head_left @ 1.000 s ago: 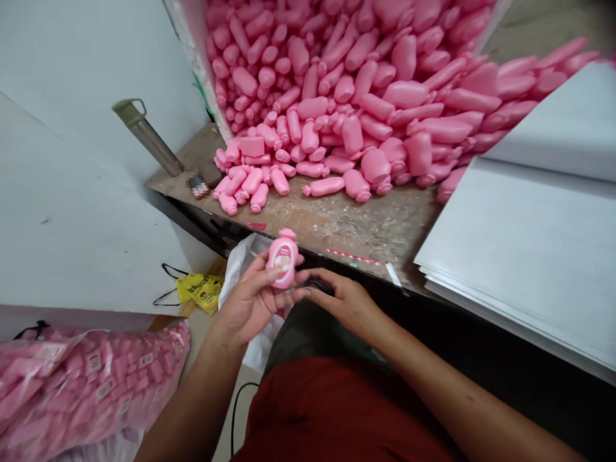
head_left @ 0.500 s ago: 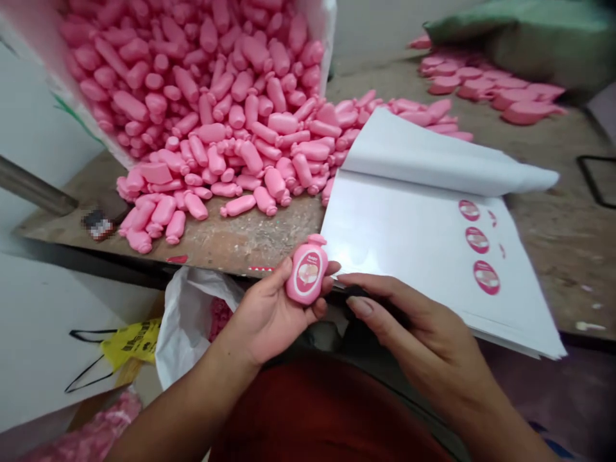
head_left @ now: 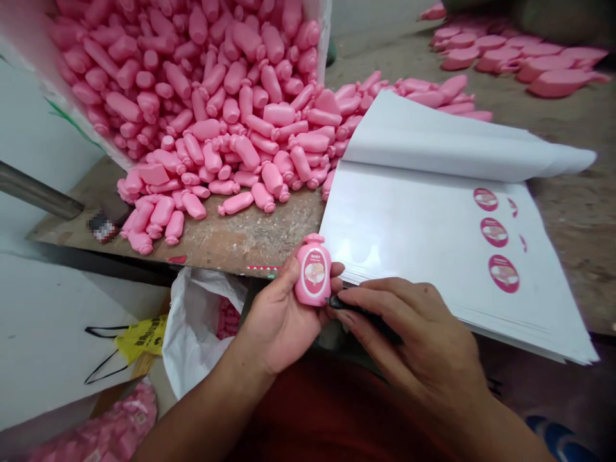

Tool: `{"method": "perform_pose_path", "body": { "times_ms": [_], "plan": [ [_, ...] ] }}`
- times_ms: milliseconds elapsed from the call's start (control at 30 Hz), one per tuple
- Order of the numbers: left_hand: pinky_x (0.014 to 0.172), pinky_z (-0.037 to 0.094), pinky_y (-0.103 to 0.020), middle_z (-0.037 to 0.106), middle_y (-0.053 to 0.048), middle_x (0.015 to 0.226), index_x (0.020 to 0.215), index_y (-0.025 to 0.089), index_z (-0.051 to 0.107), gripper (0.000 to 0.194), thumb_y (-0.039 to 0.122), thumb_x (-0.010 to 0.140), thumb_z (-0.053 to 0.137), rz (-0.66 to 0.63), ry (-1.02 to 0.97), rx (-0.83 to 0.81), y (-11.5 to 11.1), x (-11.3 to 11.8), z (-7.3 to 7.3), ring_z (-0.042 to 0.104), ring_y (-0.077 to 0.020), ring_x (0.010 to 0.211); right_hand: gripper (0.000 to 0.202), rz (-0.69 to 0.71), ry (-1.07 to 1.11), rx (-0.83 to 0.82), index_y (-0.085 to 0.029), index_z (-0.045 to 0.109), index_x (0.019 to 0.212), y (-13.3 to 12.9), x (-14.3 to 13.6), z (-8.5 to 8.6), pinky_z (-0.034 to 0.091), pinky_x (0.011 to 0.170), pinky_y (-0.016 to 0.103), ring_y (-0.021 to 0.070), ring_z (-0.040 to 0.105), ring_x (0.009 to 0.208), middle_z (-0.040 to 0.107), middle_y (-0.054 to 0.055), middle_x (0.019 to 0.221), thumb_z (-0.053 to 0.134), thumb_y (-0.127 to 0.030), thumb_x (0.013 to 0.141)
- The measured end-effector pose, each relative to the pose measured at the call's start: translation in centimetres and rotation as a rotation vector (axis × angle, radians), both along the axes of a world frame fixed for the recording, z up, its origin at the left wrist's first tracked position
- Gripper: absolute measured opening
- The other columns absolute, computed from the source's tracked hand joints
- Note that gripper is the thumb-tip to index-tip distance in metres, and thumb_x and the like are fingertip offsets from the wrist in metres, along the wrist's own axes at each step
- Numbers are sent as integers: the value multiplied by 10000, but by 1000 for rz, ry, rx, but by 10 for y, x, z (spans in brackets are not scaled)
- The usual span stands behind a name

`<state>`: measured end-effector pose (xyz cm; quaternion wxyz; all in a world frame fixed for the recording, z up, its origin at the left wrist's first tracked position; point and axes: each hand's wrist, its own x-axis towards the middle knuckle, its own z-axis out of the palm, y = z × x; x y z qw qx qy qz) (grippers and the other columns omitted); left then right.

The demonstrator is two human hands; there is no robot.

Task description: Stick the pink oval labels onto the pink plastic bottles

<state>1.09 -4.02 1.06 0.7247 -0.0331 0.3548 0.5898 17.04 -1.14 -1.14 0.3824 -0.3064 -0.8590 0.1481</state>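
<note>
My left hand [head_left: 283, 321] grips a small pink bottle [head_left: 305, 292] upright between thumb and fingers, with an oval label [head_left: 315, 271] reading BABY on its front. A thin black tool [head_left: 344, 304] is pinched in my right hand [head_left: 409, 327]; its tip is at the bottle's lower right edge. Right of the hands lies a stack of white sheets [head_left: 409, 237] with its top sheet folded back. Several oval stickers [head_left: 504, 273] remain near the right side of the sheet. Behind my hands, many pink bottles [head_left: 272, 178] are heaped on the table.
A white box [head_left: 326, 45] on its side spills bottles onto the wooden table [head_left: 226, 240]. Flatter pink bottles [head_left: 558, 82] lie at the back right. Below the table edge are a white sack [head_left: 185, 340], a yellow bag [head_left: 142, 339] and a bag of pink pieces [head_left: 120, 423].
My right hand has moved left, bringing the black tool's tip to the bottle. The bottle is turned slightly, with its label more upright. The camera view has shifted a little.
</note>
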Motion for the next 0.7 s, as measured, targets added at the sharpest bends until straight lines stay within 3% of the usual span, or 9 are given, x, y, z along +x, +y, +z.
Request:
{"method": "perform_pose_path", "body": {
  "times_ms": [167, 433, 700],
  "plan": [
    [672, 506, -271, 705, -101, 901, 996, 110, 665, 365, 336, 1038, 381, 38, -24, -57, 2, 8, 2, 676, -156, 740, 112, -26, -20, 116, -208, 656, 1042, -1, 0, -3, 389, 669, 356, 203, 628, 765, 687, 56, 894, 555, -212, 996],
    [676, 512, -266, 698, -83, 865, 1107, 131, 643, 310, 301, 1036, 393, 67, 21, -30, 1, 10, 2, 672, -150, 716, 81, -46, -32, 172, -211, 645, 1029, 0, 1, -4, 357, 650, 360, 215, 608, 758, 680, 64, 880, 576, -206, 986],
    [649, 504, -256, 691, -85, 825, 960, 92, 670, 384, 318, 1042, 369, 55, -12, -67, 4, 11, 2, 659, -148, 703, 116, -16, -10, 141, -197, 643, 1066, -1, -1, -8, 375, 668, 351, 206, 614, 781, 677, 67, 909, 585, -165, 971]
  ]
}}
